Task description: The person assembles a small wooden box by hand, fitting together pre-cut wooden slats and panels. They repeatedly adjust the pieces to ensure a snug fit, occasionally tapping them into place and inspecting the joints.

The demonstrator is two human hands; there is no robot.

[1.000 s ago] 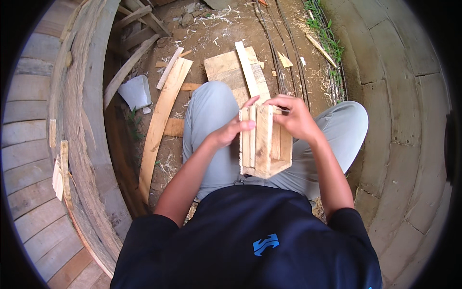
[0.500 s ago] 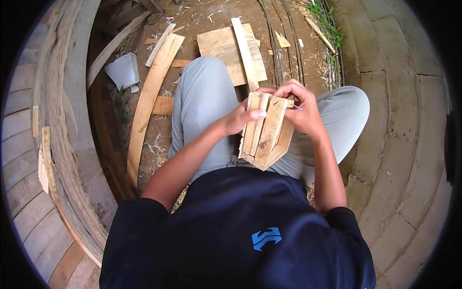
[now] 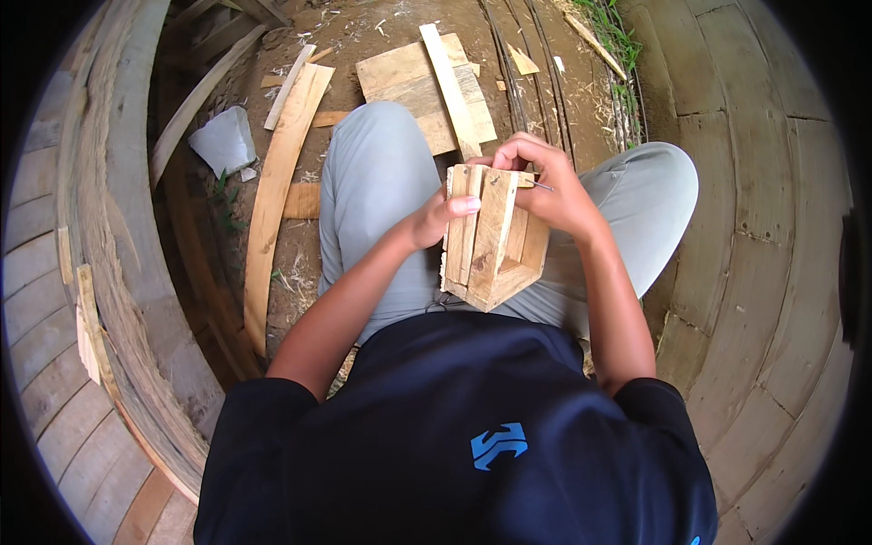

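A small open box (image 3: 495, 222) made of pale wooden slats is held tilted above my lap, between my knees. My left hand (image 3: 445, 214) grips its left side, with the thumb pressed on the slats and the other fingers hidden behind. At the far right corner, my right hand (image 3: 543, 177) is closed on the box's edge, its fingers bent over the far side. A thin metal nail (image 3: 542, 185) sticks out beside the right palm; whether it is fixed in the wood or pinched by the hand I cannot tell.
A joined board panel (image 3: 386, 77) lies ahead on the dirt, with a narrow slat (image 3: 449, 86) across it. Left of my knee are a long curved plank (image 3: 277, 200) and a whitish stone block (image 3: 223, 142). Dark rods (image 3: 509, 73) run ahead. Plank walls (image 3: 754, 254) rise at right.
The box has turned slightly in my hands, so more of its hollow inside shows. Both hands have shifted a little with it, and the whole view has moved slightly.
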